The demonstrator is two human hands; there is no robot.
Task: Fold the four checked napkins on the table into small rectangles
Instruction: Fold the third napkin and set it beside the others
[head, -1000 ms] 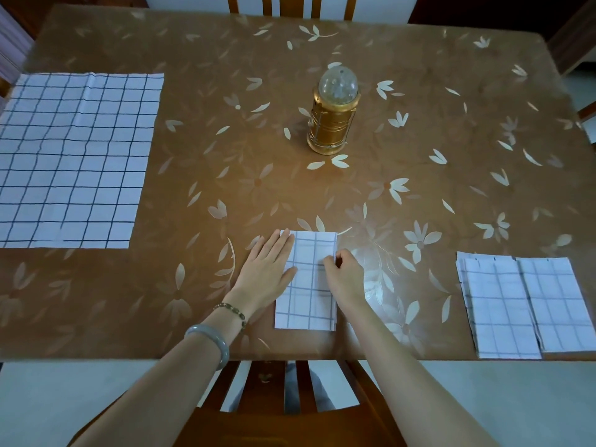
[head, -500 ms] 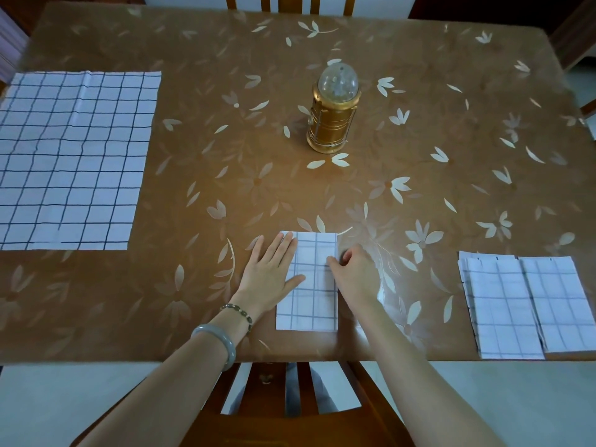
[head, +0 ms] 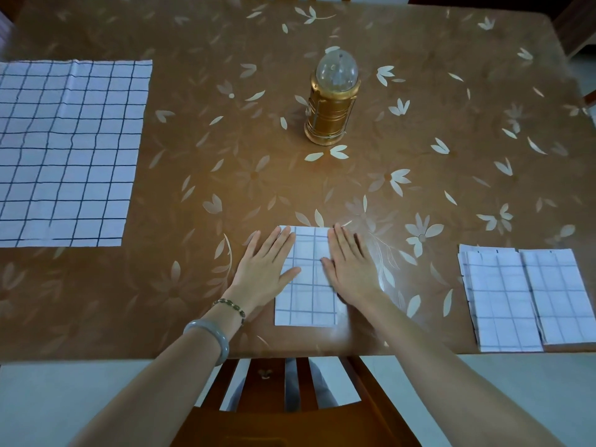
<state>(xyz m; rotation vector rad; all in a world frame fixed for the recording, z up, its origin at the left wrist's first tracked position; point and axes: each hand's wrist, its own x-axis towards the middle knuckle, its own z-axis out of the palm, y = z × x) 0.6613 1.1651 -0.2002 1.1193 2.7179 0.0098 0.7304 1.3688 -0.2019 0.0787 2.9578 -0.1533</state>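
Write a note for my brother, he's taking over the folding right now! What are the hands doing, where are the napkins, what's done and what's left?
Left hand: open, flat, pressing the left side of the middle napkin.
Right hand: open, flat on its right side.
Middle napkin: already a small rectangle, at the near edge of the table.
Done: two folded napkins lie side by side at the near right.
Left: the spread napkin at the far left lies unfolded; it likely comes next.
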